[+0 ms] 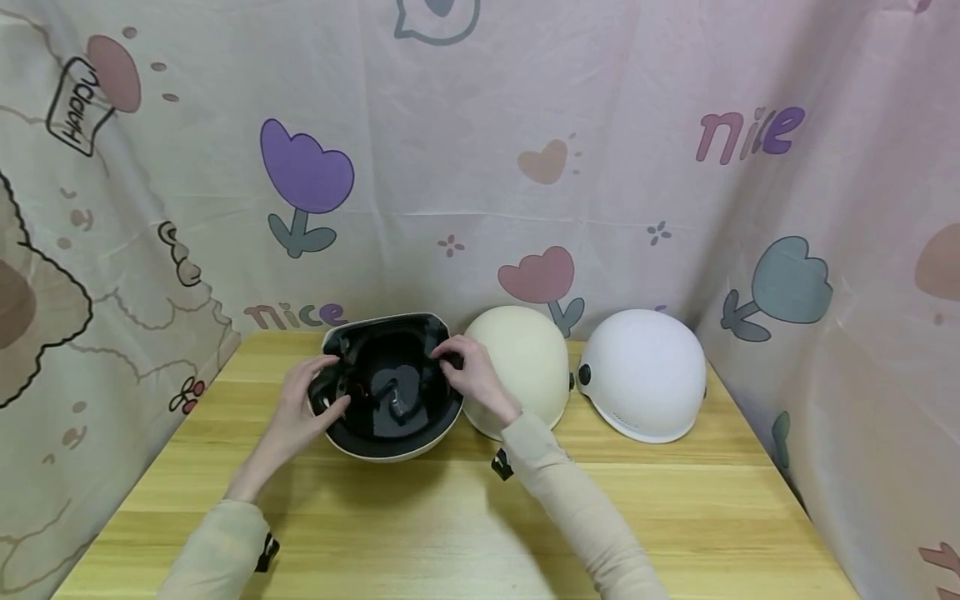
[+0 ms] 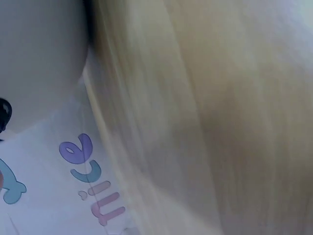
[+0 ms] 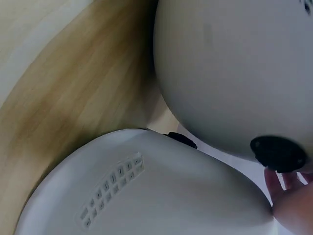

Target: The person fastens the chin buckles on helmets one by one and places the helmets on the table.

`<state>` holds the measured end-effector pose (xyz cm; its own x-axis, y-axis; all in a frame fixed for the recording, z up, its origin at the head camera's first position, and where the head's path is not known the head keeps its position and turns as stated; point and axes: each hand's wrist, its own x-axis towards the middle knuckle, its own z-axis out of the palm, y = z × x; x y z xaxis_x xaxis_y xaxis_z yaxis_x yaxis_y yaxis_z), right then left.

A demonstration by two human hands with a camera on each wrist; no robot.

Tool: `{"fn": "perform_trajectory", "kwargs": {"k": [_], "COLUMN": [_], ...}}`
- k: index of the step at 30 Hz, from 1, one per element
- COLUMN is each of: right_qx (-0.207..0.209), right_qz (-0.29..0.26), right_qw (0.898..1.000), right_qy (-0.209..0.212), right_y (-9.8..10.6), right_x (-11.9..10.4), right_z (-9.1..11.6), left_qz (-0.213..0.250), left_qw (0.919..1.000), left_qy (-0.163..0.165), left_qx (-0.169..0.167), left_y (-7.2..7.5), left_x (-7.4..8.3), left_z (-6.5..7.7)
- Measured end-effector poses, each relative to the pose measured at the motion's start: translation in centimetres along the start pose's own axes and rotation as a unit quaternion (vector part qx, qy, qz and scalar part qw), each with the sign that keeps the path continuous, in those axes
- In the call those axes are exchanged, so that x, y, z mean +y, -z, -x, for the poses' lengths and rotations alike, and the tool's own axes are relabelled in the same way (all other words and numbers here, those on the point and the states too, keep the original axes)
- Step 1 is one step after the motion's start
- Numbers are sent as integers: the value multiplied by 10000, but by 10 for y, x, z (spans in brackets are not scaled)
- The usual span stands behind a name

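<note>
A helmet [image 1: 386,379] lies upside down at the left, its black padded inside facing up and a pale shell edge showing below. My left hand [image 1: 298,410] grips its left rim, thumb over the padding and fingers farther back. At the opposite side my right hand [image 1: 477,377] pinches the rim padding between thumb and fingers. Seen by the right wrist camera, fingertips of my right hand [image 3: 288,196] sit beside a black round fitting [image 3: 279,153] on the shell. The left wrist view shows only part of the shell [image 2: 39,58]; the left hand is out of that frame.
A cream helmet [image 1: 517,362] stands dome up close to the right of the upturned one, under my right forearm. Farther right is a white helmet [image 1: 645,375], also dome up. All are on a wooden table [image 1: 420,533] with a patterned cloth [image 1: 450,167] hanging behind.
</note>
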<state>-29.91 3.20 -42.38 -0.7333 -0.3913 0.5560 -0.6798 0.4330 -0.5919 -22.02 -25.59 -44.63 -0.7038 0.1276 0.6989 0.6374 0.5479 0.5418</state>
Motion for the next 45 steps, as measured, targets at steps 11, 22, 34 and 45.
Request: {"fn": "perform_trajectory", "kwargs": {"k": [11,22,34,45], "right_qx": [-29,-268,-295,-525], "right_qz": [199,387,576,412], "right_qw": [9992,9982,9977,9973], "right_qy": [358,359,212,-311], "right_y": [-4,-15,-23,-26], "right_x": [1,-4,1,-3], "right_z": [6,17,25,28], "left_qz": [-268,466,989,1473], "left_qw": [9909,9823,9849,9767], "left_qy": [1316,1778,1417,1551], "left_qx": [-112,-358,-108,151], "left_y": [10,19,20,19], "left_x": [-4,-3,-2,1], "left_z": [12,18,16,16]}}
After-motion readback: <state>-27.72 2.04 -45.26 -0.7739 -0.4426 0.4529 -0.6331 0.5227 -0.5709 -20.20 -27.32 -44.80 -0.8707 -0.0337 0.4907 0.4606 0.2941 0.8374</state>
